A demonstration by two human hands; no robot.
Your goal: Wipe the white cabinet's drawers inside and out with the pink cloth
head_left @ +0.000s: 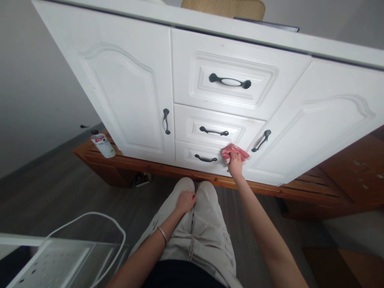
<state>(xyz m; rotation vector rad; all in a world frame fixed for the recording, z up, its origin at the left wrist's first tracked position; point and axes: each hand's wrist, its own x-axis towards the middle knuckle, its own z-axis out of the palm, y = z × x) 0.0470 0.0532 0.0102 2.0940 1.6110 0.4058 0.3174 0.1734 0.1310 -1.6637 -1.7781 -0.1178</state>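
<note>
My right hand (235, 165) presses a pink cloth (235, 152) against the right end of the bottom drawer (186, 154) of a white cabinet (126, 92). The cloth sits just right of that drawer's black handle (205, 159). My left hand (186, 200) rests on my knee in beige trousers, fingers curled, holding nothing; a thin bracelet circles its wrist. Two more drawers with black handles sit above, flanked by a left door and a right door (324, 132).
A white spray bottle (103, 145) stands on the brown wooden base (99, 160) at the cabinet's left. The wooden base extends right (345, 180). A glass table edge with a white cable (90, 224) lies at lower left. Grey floor runs beneath.
</note>
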